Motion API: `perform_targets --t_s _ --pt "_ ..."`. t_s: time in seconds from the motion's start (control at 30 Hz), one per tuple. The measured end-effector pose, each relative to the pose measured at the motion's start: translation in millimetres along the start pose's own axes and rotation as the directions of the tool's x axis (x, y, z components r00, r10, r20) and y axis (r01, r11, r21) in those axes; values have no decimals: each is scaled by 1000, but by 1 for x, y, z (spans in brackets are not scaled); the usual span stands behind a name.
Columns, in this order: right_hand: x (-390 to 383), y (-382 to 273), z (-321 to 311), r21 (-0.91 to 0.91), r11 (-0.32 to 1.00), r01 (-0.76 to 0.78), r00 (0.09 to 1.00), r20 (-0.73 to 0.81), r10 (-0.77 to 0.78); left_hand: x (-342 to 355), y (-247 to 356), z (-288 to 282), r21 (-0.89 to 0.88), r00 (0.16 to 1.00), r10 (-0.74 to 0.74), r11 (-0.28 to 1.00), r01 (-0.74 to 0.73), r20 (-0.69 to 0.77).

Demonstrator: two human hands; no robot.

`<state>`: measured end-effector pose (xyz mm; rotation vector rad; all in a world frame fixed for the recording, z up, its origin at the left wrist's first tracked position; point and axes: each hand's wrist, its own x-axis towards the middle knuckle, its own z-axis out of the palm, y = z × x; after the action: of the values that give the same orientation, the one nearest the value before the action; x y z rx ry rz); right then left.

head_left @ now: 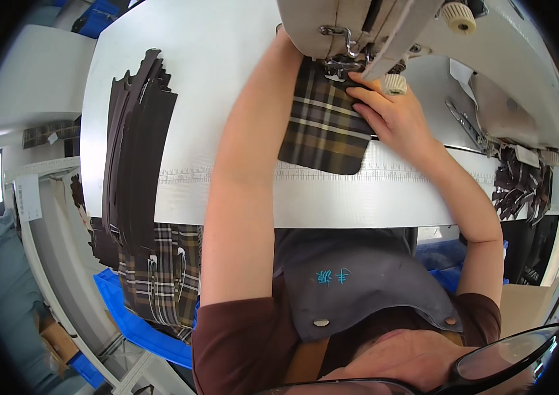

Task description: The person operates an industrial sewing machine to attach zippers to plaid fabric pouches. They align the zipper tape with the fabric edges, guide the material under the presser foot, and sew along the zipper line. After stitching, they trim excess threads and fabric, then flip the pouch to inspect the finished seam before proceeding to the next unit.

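A plaid fabric piece [322, 131] in black, tan and white lies on the pale work surface, its far end at the presser foot [334, 71] of a white sewing machine [516, 59]. My right hand [394, 112] touches the fabric's right side near the foot, fingers stretched out and slightly apart. My left forearm reaches up along the fabric's left; my left hand is hidden behind the machine head, with only the wrist [284, 46] showing.
Dark brown strips [131, 158] lie at the left, above hanging plaid pieces [138, 289] in a blue bin [115, 306]. A ruler scale [187, 172] crosses the table [213, 66]. Metal tweezers [460, 122] and a dark scrap bundle [516, 187] are at the right.
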<state>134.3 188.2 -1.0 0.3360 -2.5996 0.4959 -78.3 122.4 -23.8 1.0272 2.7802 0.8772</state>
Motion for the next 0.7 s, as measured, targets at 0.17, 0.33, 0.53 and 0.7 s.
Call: perform_targets --t_s 0.17,0.33,0.53,0.7 --pt "1 -7 -6 -10 991 133 990 -46 -133 17 -6 3 -125 988 -43 992 25 -146" --pt "0 -29 -7 -69 997 42 997 68 -37 42 -40 -47 -549 810 -285 834 -54 -513" --pt "8 8 -9 -333 942 -50 998 29 63 -14 -89 -134 -824 731 -428 463 -327 -531" --pt "24 40 -11 -182 970 -159 983 64 173 -219 -48 -180 -985 866 -469 64 -163 -174"
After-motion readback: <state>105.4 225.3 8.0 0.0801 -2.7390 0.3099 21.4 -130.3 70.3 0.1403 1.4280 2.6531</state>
